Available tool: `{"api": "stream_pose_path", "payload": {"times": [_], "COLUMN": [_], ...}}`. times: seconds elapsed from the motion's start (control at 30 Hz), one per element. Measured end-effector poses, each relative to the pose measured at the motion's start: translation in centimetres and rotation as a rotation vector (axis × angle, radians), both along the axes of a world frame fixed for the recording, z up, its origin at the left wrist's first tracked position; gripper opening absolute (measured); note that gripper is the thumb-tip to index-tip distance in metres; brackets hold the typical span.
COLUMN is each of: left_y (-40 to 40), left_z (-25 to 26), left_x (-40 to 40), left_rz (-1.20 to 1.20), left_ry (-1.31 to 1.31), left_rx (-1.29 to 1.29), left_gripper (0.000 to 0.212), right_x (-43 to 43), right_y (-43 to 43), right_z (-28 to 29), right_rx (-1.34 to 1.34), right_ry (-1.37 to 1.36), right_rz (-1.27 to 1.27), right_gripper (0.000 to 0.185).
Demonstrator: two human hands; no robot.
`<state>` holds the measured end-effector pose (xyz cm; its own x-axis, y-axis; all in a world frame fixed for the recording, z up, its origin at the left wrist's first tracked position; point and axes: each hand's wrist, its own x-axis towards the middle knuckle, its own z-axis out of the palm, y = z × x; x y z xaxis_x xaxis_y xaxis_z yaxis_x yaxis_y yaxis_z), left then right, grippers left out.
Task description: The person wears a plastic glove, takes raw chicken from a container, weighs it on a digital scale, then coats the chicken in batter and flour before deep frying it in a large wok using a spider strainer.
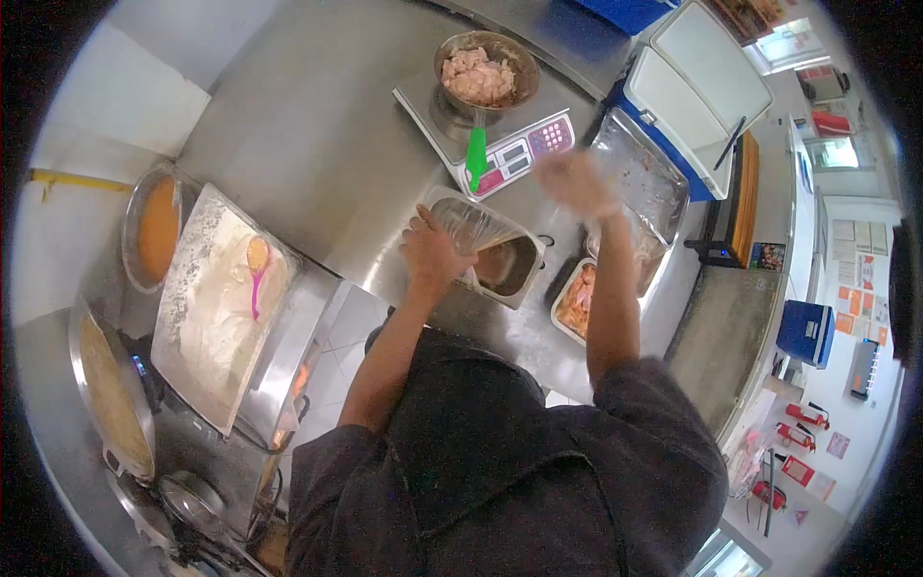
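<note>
My left hand (433, 249) grips the edge of a clear plastic sheet or bag (469, 225) that lies over part of a rectangular metal container (531, 280). Inside the container's uncovered end is a brown surface. My right hand (575, 186) is blurred, raised between the scale and a foil-like metal tray (645, 169); its fingers cannot be made out. Beyond, a digital scale (515, 159) bears a metal bowl (537, 79) of raw, pale meat pieces (479, 76). A green handle (477, 155) lies across the scale's edge. Below my right forearm is a white-rimmed container (562, 324) with seasoned meat (581, 296).
To the left, a tray of white flour (216, 303) holds a pink spoon (256, 288), beside a bowl of orange contents (157, 231) and a large pan (112, 389). An open blue-and-white cooler (678, 119) stands at the upper right.
</note>
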<state>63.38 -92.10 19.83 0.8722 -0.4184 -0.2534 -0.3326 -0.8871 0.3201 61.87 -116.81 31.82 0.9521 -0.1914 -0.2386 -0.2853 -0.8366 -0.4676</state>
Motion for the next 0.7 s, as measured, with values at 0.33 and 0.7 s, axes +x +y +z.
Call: {"api": "stream_pose_path", "payload": {"times": [0.33, 0.7], "left_y": [-0.3, 0.1], "left_z": [-0.1, -3.8], "left_x": [0.3, 0.2], "left_rz": [-0.071, -0.064], "left_ry": [-0.132, -0.156], "left_rx": [0.013, 0.018], "left_gripper": [0.123, 0.125], "right_x": [-7.3, -7.4], "right_y": [10.7, 7.8], "right_z": [-18.6, -9.1], "right_rx": [-0.194, -0.120], "right_ry": [0.114, 0.360], "right_rz": [0.101, -0.047], "right_gripper": [0.023, 0.026]}}
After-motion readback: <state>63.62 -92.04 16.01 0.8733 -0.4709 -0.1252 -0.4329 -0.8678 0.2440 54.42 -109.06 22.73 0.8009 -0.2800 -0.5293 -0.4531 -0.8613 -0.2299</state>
